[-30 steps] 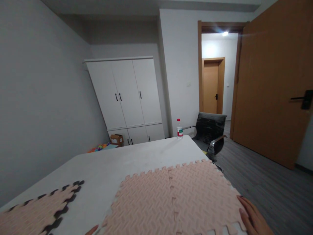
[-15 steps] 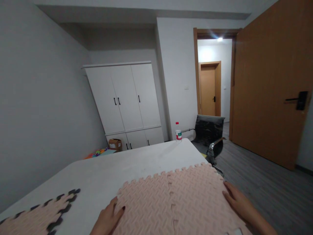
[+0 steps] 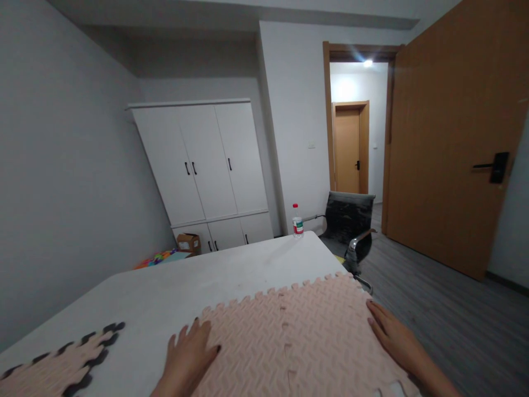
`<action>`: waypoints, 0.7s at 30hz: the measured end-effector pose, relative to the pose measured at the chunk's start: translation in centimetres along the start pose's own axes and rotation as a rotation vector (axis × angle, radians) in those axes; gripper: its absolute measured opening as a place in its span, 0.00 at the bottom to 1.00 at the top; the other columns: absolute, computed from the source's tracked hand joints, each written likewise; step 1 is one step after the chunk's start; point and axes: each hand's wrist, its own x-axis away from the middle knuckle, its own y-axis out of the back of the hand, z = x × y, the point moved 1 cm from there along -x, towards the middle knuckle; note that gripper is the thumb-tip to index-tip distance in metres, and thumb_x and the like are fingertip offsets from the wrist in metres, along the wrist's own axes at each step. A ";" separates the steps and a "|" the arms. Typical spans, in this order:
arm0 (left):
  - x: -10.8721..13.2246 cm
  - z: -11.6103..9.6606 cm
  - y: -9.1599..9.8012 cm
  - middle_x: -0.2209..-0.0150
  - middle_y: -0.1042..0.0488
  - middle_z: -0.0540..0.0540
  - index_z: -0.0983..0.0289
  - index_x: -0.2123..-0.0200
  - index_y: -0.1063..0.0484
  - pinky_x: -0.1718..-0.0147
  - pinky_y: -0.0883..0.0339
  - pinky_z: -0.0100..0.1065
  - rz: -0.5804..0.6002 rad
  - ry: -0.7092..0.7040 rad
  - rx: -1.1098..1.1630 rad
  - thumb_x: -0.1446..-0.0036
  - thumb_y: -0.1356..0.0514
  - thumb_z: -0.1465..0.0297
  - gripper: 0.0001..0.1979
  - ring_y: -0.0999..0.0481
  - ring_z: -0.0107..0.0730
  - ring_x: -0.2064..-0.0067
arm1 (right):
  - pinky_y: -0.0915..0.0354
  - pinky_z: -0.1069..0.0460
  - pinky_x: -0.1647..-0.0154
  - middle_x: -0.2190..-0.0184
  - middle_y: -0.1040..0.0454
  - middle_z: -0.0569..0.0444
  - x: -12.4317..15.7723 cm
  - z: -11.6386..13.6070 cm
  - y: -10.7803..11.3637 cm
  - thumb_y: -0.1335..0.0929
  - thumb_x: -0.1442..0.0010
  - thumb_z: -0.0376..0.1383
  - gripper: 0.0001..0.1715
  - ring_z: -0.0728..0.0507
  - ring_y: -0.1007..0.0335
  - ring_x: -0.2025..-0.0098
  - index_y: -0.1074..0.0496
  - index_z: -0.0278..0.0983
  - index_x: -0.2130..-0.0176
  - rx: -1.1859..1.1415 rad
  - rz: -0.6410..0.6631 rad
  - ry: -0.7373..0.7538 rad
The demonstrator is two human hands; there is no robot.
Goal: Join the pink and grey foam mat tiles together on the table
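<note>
Two pink foam puzzle mats point(image 3: 330, 325) lie side by side on the white table, joined along a toothed seam. The far edges have jigsaw tabs and the surface has a herringbone pattern. My left hand point(image 3: 190, 350) rests at the left edge, fingers spread, its thumb over the foam. At the right edge, my right hand point(image 3: 392, 336) touches the mat with its fingers stretched out. Small pale gaps show at the near right corner. Farther left lies another pink foam mat point(image 3: 53, 366) with dark edging, partly cut off by the frame.
The white table point(image 3: 165, 292) holds a clear bottle with a red cap point(image 3: 297, 225) at its far corner. A black chair point(image 3: 347, 220) stands beyond, near the open wooden door point(image 3: 450, 154). Behind are a white cabinet point(image 3: 206, 160) and a cardboard box point(image 3: 188, 242).
My left hand has moved slightly up and its fingers have spread from a more closed pose. The right hand stays at the right edge. The view has shifted a little.
</note>
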 end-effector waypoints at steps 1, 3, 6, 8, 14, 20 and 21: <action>-0.8 -1.7 0.5 0.38 0.46 0.66 0.67 0.44 0.39 0.41 0.58 0.58 -0.004 -0.063 0.017 0.49 0.48 0.61 0.29 0.48 0.57 0.38 | 0.52 0.48 0.37 0.39 0.44 0.48 0.0 0.0 0.0 0.49 0.38 0.50 0.37 0.43 0.48 0.38 0.43 0.31 0.40 -0.001 -0.006 -0.004; -2.4 -5.5 0.9 0.37 0.46 0.60 0.64 0.42 0.41 0.38 0.55 0.45 0.013 -0.223 0.068 0.44 0.52 0.61 0.28 0.47 0.44 0.37 | 0.51 0.48 0.37 0.39 0.44 0.49 0.1 0.0 0.0 0.49 0.38 0.50 0.36 0.43 0.48 0.38 0.42 0.33 0.40 -0.010 -0.011 -0.007; -4.1 -11.5 0.5 0.36 0.47 0.54 0.62 0.39 0.47 0.39 0.53 0.33 0.053 -0.407 0.142 0.41 0.58 0.61 0.27 0.47 0.31 0.37 | 0.50 0.48 0.37 0.39 0.44 0.51 0.1 -0.2 0.0 0.49 0.38 0.51 0.35 0.43 0.47 0.38 0.42 0.35 0.40 -0.035 -0.010 -0.010; -4.5 -14.6 -0.4 0.36 0.48 0.54 0.62 0.38 0.50 0.38 0.53 0.37 0.067 -0.448 0.168 0.40 0.61 0.62 0.28 0.48 0.32 0.36 | 0.50 0.48 0.37 0.39 0.44 0.51 0.1 -0.2 0.0 0.48 0.38 0.51 0.35 0.43 0.48 0.38 0.42 0.36 0.40 -0.044 -0.004 -0.010; -4.1 -17.8 -3.0 0.36 0.47 0.51 0.59 0.39 0.47 0.38 0.59 0.54 0.035 -0.418 0.178 0.41 0.62 0.63 0.27 0.51 0.44 0.35 | 0.52 0.47 0.36 0.38 0.45 0.50 0.0 0.0 -0.1 0.50 0.37 0.50 0.35 0.44 0.50 0.38 0.43 0.34 0.39 0.007 0.010 -0.019; -4.3 -18.1 -4.0 0.36 0.47 0.49 0.55 0.39 0.48 0.38 0.60 0.54 -0.023 -0.357 0.181 0.40 0.61 0.65 0.26 0.51 0.42 0.35 | 0.53 0.48 0.36 0.38 0.45 0.50 -0.2 -0.1 -0.4 0.49 0.37 0.49 0.36 0.44 0.51 0.37 0.43 0.33 0.39 0.031 -0.003 -0.007; -4.3 -18.3 -4.1 0.36 0.47 0.49 0.55 0.39 0.48 0.38 0.60 0.54 -0.033 -0.344 0.178 0.39 0.62 0.65 0.25 0.51 0.42 0.35 | 0.53 0.48 0.36 0.39 0.44 0.50 -0.2 -0.2 -0.4 0.49 0.37 0.49 0.35 0.44 0.50 0.37 0.43 0.33 0.39 0.027 -0.009 -0.001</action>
